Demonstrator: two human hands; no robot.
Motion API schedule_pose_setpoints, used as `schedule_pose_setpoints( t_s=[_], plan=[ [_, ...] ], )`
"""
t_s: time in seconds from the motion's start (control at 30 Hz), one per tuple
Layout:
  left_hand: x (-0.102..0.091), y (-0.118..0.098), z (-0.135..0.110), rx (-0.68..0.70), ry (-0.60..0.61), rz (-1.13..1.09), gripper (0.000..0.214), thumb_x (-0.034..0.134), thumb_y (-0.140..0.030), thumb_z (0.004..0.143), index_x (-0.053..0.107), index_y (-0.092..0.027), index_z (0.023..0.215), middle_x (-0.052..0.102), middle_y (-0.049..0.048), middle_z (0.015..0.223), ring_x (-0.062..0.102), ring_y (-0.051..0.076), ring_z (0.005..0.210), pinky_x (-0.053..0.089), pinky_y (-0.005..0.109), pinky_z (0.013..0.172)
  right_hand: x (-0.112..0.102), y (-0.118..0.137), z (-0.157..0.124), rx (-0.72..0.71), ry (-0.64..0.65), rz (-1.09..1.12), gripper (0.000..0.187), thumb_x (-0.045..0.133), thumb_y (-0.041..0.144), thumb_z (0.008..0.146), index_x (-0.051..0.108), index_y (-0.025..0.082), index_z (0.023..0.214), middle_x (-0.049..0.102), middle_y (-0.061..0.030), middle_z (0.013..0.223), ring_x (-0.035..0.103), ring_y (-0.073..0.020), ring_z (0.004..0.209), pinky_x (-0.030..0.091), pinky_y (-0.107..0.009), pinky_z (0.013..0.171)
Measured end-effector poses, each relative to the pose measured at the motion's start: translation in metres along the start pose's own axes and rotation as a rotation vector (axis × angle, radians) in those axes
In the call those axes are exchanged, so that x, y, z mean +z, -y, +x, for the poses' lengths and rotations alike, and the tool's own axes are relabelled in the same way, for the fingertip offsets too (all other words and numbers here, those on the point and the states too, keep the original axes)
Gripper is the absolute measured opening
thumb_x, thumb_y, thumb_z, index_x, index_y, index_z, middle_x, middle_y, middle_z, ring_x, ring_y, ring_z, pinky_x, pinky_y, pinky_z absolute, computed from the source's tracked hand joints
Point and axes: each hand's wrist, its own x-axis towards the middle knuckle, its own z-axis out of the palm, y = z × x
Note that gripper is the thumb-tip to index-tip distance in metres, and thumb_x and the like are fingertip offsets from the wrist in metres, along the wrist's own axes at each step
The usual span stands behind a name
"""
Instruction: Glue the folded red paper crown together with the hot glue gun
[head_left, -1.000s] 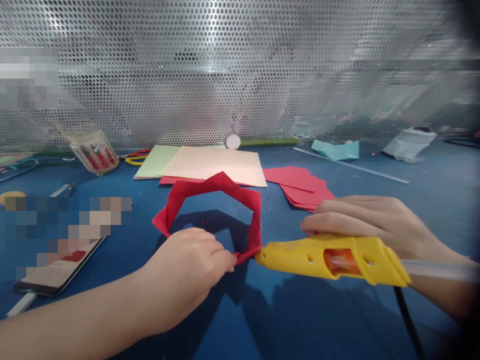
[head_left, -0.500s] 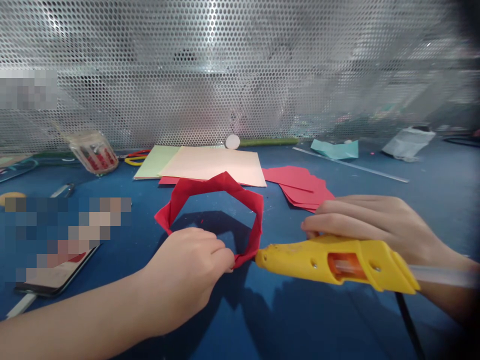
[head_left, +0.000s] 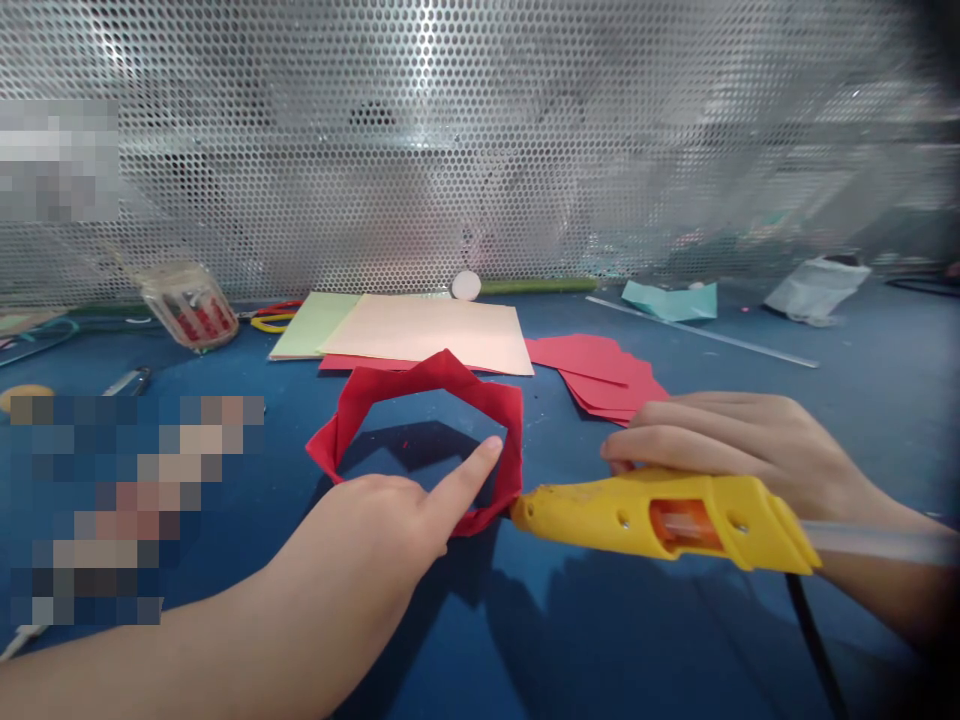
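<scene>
One head view covers the work. Left hand [head_left: 375, 525] rests at the near edge of the red folded-paper ring [head_left: 427, 385], index finger extended to the inner face of the ring's right wall, other fingers curled; it grips nothing. Right hand [head_left: 739, 440] is wrapped around the yellow hot glue gun [head_left: 660, 515], nozzle touching the ring's near right corner. The ring stands on the blue table [head_left: 525, 640], near the middle. Judged step: gluing the ring's seam. The next move calls for steady pressure on the joint, fingertip clear of the nozzle. Far behind lie the paper sheets [head_left: 427, 330] and red paper pieces [head_left: 600, 370].
</scene>
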Motion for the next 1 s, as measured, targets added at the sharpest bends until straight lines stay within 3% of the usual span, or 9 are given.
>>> schedule_pose_setpoints(
  t_s=[0.2,0.33,0.47,0.57,0.67,0.73,0.8,0.93,1.0],
  plan=[
    [-0.001,0.000,-0.003,-0.036,-0.028,-0.037,0.055,0.064,-0.007,0.080,0.053,-0.019,0.132,0.075,0.0044,0.086,0.071,0.022,0.074,0.056,0.029,0.062,0.000,0.000,0.000,-0.004,0.009,-0.022,0.017,0.029,0.027,0.101,0.046,0.024,0.097,0.060,0.0017,0.069,0.051,-0.0124,0.052,0.036,-0.026,0.050],
    [0.008,0.004,-0.003,0.033,-0.259,-0.045,0.041,0.073,-0.014,0.075,0.064,-0.015,0.116,0.075,0.0045,0.084,0.069,0.024,0.075,0.055,0.033,0.064,0.000,0.001,0.001,-0.008,-0.005,-0.047,0.016,0.030,0.025,0.100,0.046,0.024,0.097,0.061,0.0017,0.068,0.052,-0.0124,0.052,0.035,-0.027,0.049],
    [0.018,0.011,0.000,0.112,-0.405,-0.103,0.007,0.066,-0.018,0.084,0.071,-0.020,0.088,0.074,-0.0002,0.085,0.063,0.021,0.080,0.049,0.033,0.069,0.000,0.001,0.002,0.006,-0.034,-0.034,0.017,0.031,0.026,0.100,0.047,0.026,0.095,0.060,0.0018,0.067,0.054,-0.0125,0.051,0.035,-0.027,0.048],
    [0.024,0.014,0.000,0.181,-0.499,-0.079,0.022,0.057,-0.015,0.088,0.067,-0.022,0.069,0.073,-0.0053,0.085,0.058,0.019,0.084,0.043,0.033,0.072,0.000,0.001,-0.001,0.027,-0.036,0.005,0.016,0.032,0.028,0.100,0.048,0.026,0.094,0.061,0.0018,0.068,0.053,-0.0122,0.051,0.036,-0.027,0.048],
    [0.024,0.012,-0.002,0.193,-0.578,0.097,0.034,0.044,-0.006,0.089,0.065,-0.021,0.067,0.072,-0.0030,0.082,0.056,0.020,0.092,0.038,0.035,0.078,0.000,0.002,-0.002,0.015,-0.017,-0.016,0.014,0.034,0.022,0.098,0.048,0.025,0.094,0.059,0.0021,0.068,0.050,-0.0115,0.051,0.036,-0.027,0.048],
    [0.022,0.011,-0.005,0.174,-0.627,0.176,0.040,0.037,0.001,0.085,0.065,-0.021,0.067,0.070,-0.0008,0.073,0.057,0.019,0.086,0.037,0.035,0.079,0.001,0.003,-0.002,0.005,-0.015,-0.031,0.015,0.034,0.018,0.097,0.047,0.024,0.093,0.058,0.0024,0.067,0.048,-0.0111,0.050,0.035,-0.027,0.048],
    [0.017,0.010,-0.006,0.157,-0.591,0.153,0.039,0.038,0.003,0.079,0.067,-0.020,0.072,0.067,-0.0001,0.064,0.058,0.017,0.072,0.039,0.034,0.076,0.000,0.006,-0.001,0.031,-0.028,-0.018,0.015,0.034,0.021,0.097,0.048,0.025,0.092,0.059,0.0025,0.067,0.050,-0.0109,0.050,0.036,-0.027,0.048],
    [0.001,0.012,-0.008,0.076,-0.251,0.031,0.045,0.048,0.000,0.072,0.068,-0.021,0.107,0.067,0.0010,0.066,0.061,0.019,0.065,0.045,0.033,0.069,-0.002,0.011,0.002,0.063,-0.094,-0.042,0.014,0.036,0.026,0.098,0.049,0.026,0.092,0.063,0.0022,0.068,0.056,-0.0110,0.050,0.038,-0.026,0.048],
    [-0.006,0.011,-0.009,0.015,-0.109,-0.058,0.041,0.054,-0.004,0.075,0.069,-0.026,0.106,0.069,0.0010,0.074,0.063,0.021,0.072,0.047,0.033,0.068,-0.003,0.013,0.003,0.050,-0.123,-0.047,0.015,0.035,0.026,0.098,0.050,0.026,0.092,0.063,0.0025,0.066,0.057,-0.0109,0.050,0.039,-0.025,0.047]
  ],
)
